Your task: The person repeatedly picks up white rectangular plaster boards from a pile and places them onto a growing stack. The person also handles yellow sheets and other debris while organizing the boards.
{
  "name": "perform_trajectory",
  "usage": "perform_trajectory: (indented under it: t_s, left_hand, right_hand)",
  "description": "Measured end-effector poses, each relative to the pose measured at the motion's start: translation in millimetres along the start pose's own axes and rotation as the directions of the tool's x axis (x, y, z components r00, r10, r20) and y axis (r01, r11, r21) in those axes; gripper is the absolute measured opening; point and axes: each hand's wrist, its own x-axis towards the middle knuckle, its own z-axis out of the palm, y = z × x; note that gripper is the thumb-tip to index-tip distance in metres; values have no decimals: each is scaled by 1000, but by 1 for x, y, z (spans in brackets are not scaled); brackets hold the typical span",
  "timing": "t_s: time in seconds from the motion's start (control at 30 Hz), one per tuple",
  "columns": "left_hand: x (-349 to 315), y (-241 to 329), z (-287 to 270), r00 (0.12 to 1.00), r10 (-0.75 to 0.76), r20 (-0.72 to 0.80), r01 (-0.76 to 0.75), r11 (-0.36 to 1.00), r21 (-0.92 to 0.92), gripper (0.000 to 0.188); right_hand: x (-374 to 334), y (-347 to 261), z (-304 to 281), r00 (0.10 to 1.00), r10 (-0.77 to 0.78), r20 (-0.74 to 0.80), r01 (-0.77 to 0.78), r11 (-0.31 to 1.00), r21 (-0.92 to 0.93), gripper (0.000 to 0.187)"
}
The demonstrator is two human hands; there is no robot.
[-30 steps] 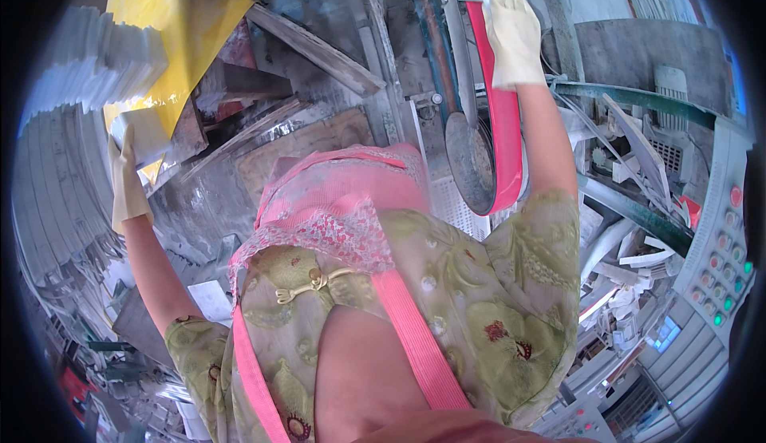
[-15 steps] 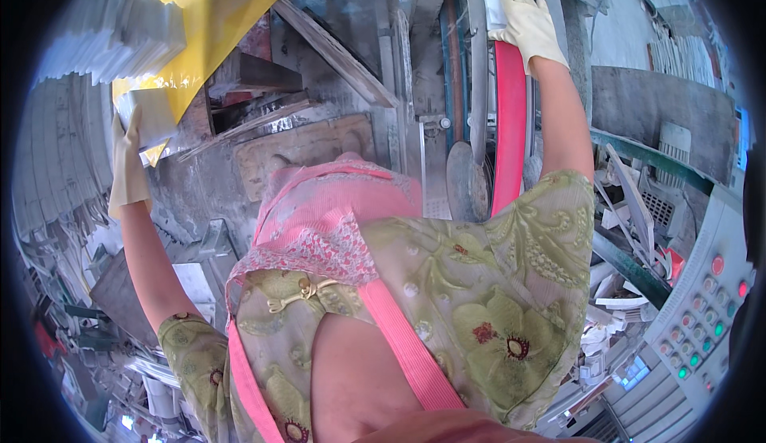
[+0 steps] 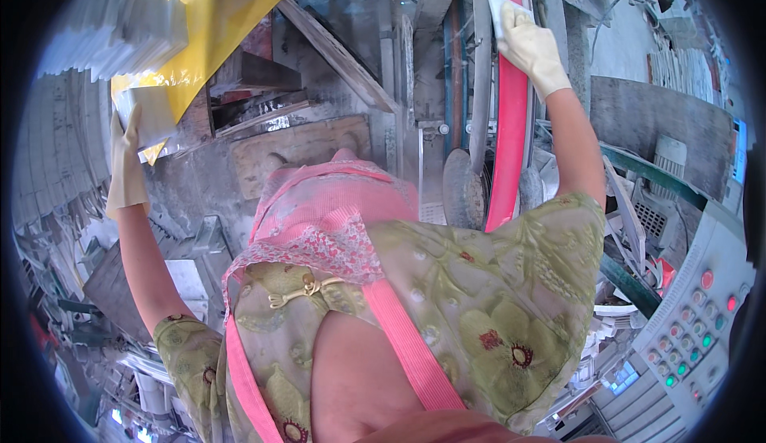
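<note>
My left hand (image 3: 128,152), in a cream rubber glove, holds a pale square tile (image 3: 149,116) by its edge, the thumb up against its near side. A tall stack of thin pale tiles (image 3: 120,28) stands just beyond that hand. On the far right, my right hand (image 3: 531,53), gloved alike, grips a small white tile (image 3: 501,13) at the far part of a long red belt (image 3: 508,140). The fingertips rest over the tile's face, and the underside of the tile is hidden.
Yellow sheeting (image 3: 207,20) drapes under the tile stack. A wooden plank (image 3: 335,48) leans in the middle, beyond a worn board (image 3: 299,152). Right of the belt are a green rail (image 3: 650,176) and a grey control panel (image 3: 694,323) with coloured buttons.
My right hand has come slightly nearer along the red belt with the white tile, which now sits at more of a slant. My left hand and its tile stay almost still.
</note>
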Motion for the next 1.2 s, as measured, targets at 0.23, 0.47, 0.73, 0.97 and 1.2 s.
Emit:
perform_trajectory:
  t_s: [0.23, 0.47, 0.73, 0.97, 1.2]
  left_hand:
    - [-9, 8, 9, 998, 39, -49, -36, 998, 43, 72]
    - [-14, 2, -15, 919, 275, 282, -369, 355, 859, 46]
    - [3, 7, -13, 984, 90, 155, -147, 897, 417, 62]
    - [18, -10, -19, 971, 133, 201, -185, 946, 268, 70]
    - [21, -10, -21, 968, 135, 212, -190, 945, 266, 65]
  right_hand:
    - [35, 15, -1, 985, 34, -167, -10, 989, 144, 35]
    - [50, -8, -22, 937, 324, 132, -343, 925, 164, 41]
    - [14, -192, -112, 904, 425, -56, 101, -86, 991, 36]
    - [56, -466, -183, 899, 429, -85, 320, -512, 797, 29]
    - [64, -525, -186, 890, 369, -268, 333, -124, 935, 40]
